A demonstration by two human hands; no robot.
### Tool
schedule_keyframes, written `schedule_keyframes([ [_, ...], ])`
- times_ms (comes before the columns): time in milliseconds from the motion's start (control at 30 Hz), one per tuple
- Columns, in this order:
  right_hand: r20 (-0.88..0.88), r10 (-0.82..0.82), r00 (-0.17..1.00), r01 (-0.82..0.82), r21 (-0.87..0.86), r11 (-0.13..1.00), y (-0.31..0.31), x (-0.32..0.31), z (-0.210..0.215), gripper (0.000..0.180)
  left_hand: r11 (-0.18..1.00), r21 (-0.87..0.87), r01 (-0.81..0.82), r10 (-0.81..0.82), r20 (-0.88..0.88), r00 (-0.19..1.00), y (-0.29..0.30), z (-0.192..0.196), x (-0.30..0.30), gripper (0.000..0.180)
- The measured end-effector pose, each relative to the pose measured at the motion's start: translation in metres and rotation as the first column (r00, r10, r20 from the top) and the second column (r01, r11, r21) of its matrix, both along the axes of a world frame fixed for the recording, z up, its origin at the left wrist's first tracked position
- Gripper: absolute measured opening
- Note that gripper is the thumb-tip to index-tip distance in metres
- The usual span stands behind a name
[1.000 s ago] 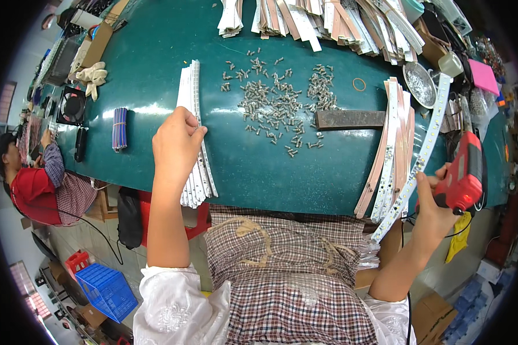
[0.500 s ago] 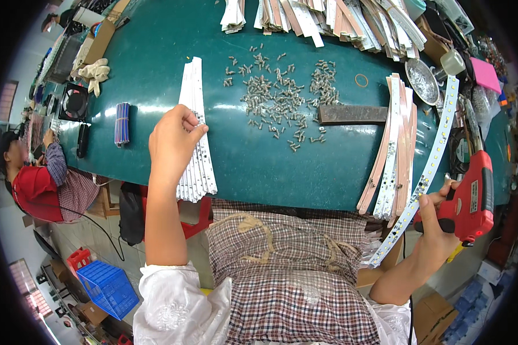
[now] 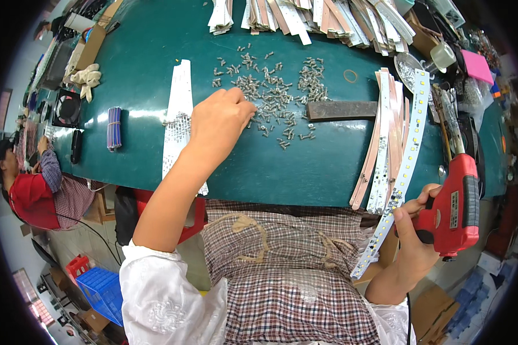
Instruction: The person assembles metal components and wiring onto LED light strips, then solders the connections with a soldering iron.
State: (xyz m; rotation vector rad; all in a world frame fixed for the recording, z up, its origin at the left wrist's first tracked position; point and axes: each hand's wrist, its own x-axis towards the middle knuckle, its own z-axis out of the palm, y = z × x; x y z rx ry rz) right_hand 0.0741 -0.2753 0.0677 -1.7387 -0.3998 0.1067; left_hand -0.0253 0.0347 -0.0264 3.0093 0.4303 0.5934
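Note:
At the near edge of the heap of small metal parts (image 3: 277, 95), my left hand (image 3: 220, 122) is bent with its fingers together. Its fingertips touch the heap, and what they hold, if anything, is hidden. Beside that forearm lies a stack of white strips (image 3: 180, 92), partly covered by the arm. My right hand (image 3: 415, 244) grips a red and black soldering gun (image 3: 456, 204) whose tip points away from me. The same hand's thumb presses a long white LED strip (image 3: 410, 152), held slanting above the table's right side.
Loose white and copper-coloured strips (image 3: 380, 144) lie under the LED strip. A dark flat bar (image 3: 342, 110) rests beside the metal parts. More strip bundles (image 3: 328, 23) lie along the far side. A blue wire bundle (image 3: 114, 129) sits left. Another person (image 3: 34, 184) works at far left.
My left hand has left the white strip stack and moved right to the metal parts. My right hand, with the soldering gun and LED strip, has shifted slightly left in view.

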Motion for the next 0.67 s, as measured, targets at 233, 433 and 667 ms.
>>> schedule_keyframes([
  [233, -0.051, 0.032, 0.998, -0.031, 0.028, 0.999, -0.001, -0.001, -0.005, 0.061, 0.997, 0.045, 0.069, -0.067, -0.042, 0.997, 0.004, 0.002, -0.002, 0.008],
  [433, -0.149, 0.073, 0.986, -0.072, 0.012, 0.997, 0.006, -0.003, -0.006, 0.057, 0.993, 0.015, 0.116, -0.115, -0.030, 0.993, 0.008, 0.003, 0.002, 0.011],
  [667, -0.214, 0.178, 0.960, -0.184, -0.009, 0.983, 0.005, 0.002, -0.027, 0.055, 0.809, -0.586, 0.043, 0.090, 0.196, 0.976, -0.033, 0.045, 0.002, 0.013],
])
